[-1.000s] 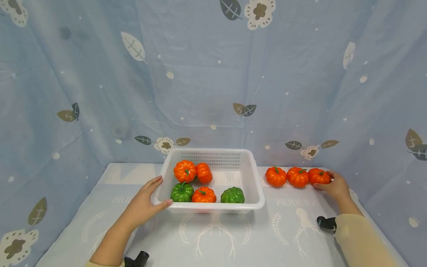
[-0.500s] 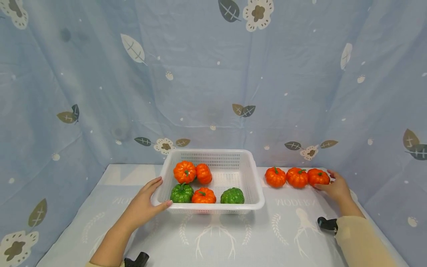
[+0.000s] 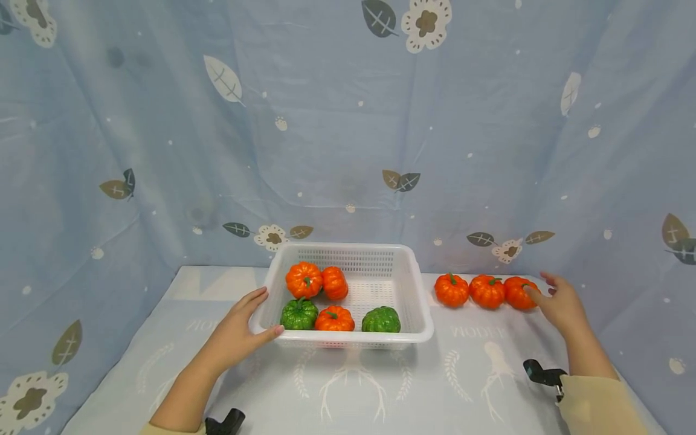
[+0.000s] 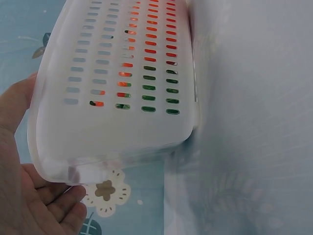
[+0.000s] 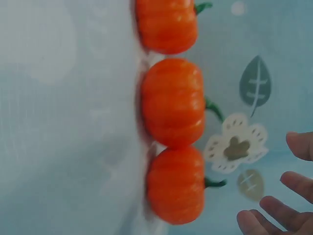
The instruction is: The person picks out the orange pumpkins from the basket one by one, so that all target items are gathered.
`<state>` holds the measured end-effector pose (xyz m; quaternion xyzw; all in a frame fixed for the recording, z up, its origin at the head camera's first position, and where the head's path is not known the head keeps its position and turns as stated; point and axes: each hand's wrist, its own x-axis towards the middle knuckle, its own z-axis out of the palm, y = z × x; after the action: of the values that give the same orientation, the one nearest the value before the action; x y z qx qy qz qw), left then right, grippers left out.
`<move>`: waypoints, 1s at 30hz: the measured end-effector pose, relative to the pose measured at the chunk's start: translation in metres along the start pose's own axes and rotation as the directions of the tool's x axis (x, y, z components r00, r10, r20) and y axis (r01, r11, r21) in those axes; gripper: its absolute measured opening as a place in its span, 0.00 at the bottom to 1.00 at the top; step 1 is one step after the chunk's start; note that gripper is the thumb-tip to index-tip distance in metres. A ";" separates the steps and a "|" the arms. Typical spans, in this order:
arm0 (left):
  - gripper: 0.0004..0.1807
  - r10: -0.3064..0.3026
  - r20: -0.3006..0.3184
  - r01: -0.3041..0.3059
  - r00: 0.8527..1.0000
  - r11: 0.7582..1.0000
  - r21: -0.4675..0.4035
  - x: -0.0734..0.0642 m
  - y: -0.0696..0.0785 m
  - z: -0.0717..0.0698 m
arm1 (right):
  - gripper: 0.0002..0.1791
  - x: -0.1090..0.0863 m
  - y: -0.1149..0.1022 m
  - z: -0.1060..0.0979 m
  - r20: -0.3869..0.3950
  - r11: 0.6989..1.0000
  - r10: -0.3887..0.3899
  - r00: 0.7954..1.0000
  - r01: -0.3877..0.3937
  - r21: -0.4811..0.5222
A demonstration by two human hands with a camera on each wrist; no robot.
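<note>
My left hand (image 3: pixel 235 338) rests on the left end of a white perforated plastic basket (image 3: pixel 348 336), fingers on the far side and thumb at the front rim. In the left wrist view the basket's end wall (image 4: pixel 112 132) shows close up beside the fingers. At the right, my right hand (image 3: pixel 563 305) hovers beside the outermost orange mini pumpkin (image 3: pixel 520 294), its fingers spread and holding nothing. That pumpkin is last in a row with a middle pumpkin (image 3: pixel 487 292) and a left one (image 3: pixel 451 290). In the right wrist view the fingertips stand apart from the pumpkin stems.
Inside the basket lie orange pumpkins (image 3: pixel 303 280) and green ones (image 3: pixel 381 319). A pale patterned cloth (image 3: pixel 435 386) covers the table. Behind the table hangs a blue curtain (image 3: pixel 337 151) with leaves and flowers. Black wrist mounts (image 3: pixel 544 373) jut from both wrists.
My right hand has let go of the rightmost pumpkin and drawn up and to the right. That pumpkin stays at the row's end. The left hand has kept its place on the basket.
</note>
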<state>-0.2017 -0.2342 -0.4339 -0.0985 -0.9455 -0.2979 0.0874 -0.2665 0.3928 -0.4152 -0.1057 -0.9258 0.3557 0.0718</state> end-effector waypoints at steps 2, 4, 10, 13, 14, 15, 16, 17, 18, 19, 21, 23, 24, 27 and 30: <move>0.51 -0.003 0.002 0.003 1.000 1.000 0.005 0.000 0.000 0.000 | 0.41 -0.007 -0.009 0.000 -0.021 0.999 -0.035 0.999 0.035 0.005; 0.51 -0.003 0.003 0.003 1.000 1.000 0.010 0.000 -0.001 0.000 | 0.39 -0.013 -0.020 0.000 -0.044 0.997 -0.072 0.996 0.072 0.013; 0.50 0.008 -0.003 -0.008 1.000 1.000 0.008 0.001 -0.002 0.001 | 0.30 -0.034 -0.058 0.001 -0.124 0.977 -0.207 0.970 0.212 0.030; 0.50 0.011 -0.003 -0.011 1.000 1.000 0.007 0.001 -0.002 0.000 | 0.27 -0.044 -0.079 0.005 -0.168 0.955 -0.284 0.944 0.294 0.040; 0.50 0.011 -0.002 -0.011 1.000 1.000 0.007 0.001 -0.002 0.000 | 0.26 -0.046 -0.086 0.008 -0.181 0.944 -0.313 0.932 0.327 0.052; 0.50 0.009 0.000 -0.009 1.000 1.000 0.007 0.001 -0.002 0.000 | 0.25 -0.049 -0.092 0.011 -0.192 0.930 -0.344 0.919 0.362 0.070; 0.50 0.008 0.001 -0.008 1.000 1.000 0.006 0.001 -0.002 0.000 | 0.23 -0.050 -0.098 0.015 -0.204 0.914 -0.374 0.905 0.397 0.085; 0.50 0.007 0.003 -0.007 1.000 1.000 0.005 0.001 -0.002 0.000 | 0.21 -0.052 -0.104 0.019 -0.208 0.900 -0.400 0.893 0.426 0.098; 0.50 0.006 0.004 -0.006 1.000 1.000 0.005 0.001 -0.002 0.000 | 0.20 -0.054 -0.110 0.023 -0.205 0.886 -0.422 0.883 0.450 0.112; 0.50 0.005 0.006 -0.005 1.000 1.000 0.003 0.002 -0.002 0.000 | 0.19 -0.054 -0.115 0.029 -0.199 0.874 -0.440 0.876 0.468 0.131; 0.51 0.001 0.009 -0.001 1.000 1.000 0.003 0.002 -0.001 -0.001 | 0.17 -0.056 -0.126 0.041 -0.179 0.858 -0.464 0.867 0.491 0.153; 0.51 -0.001 0.010 0.001 1.000 1.000 0.001 0.001 -0.001 -0.001 | 0.16 -0.057 -0.135 0.052 -0.145 0.854 -0.474 0.868 0.494 0.163; 0.51 -0.001 0.010 0.001 1.000 1.000 0.001 0.001 -0.001 -0.001 | 0.16 -0.058 -0.140 0.059 -0.127 0.852 -0.480 0.868 0.496 0.170; 0.51 -0.001 0.009 0.002 1.000 1.000 -0.001 0.001 0.000 -0.001 | 0.16 -0.060 -0.153 0.076 -0.081 0.836 -0.507 0.858 0.513 0.196; 0.51 -0.001 0.008 0.001 1.000 1.000 0.001 0.001 0.000 -0.002 | 0.16 -0.063 -0.167 0.093 -0.034 0.811 -0.543 0.839 0.535 0.238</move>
<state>-0.2026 -0.2346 -0.4321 -0.0990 -0.9461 -0.2969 0.0835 -0.2488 0.1957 -0.3748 0.1766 -0.8695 0.4308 0.1651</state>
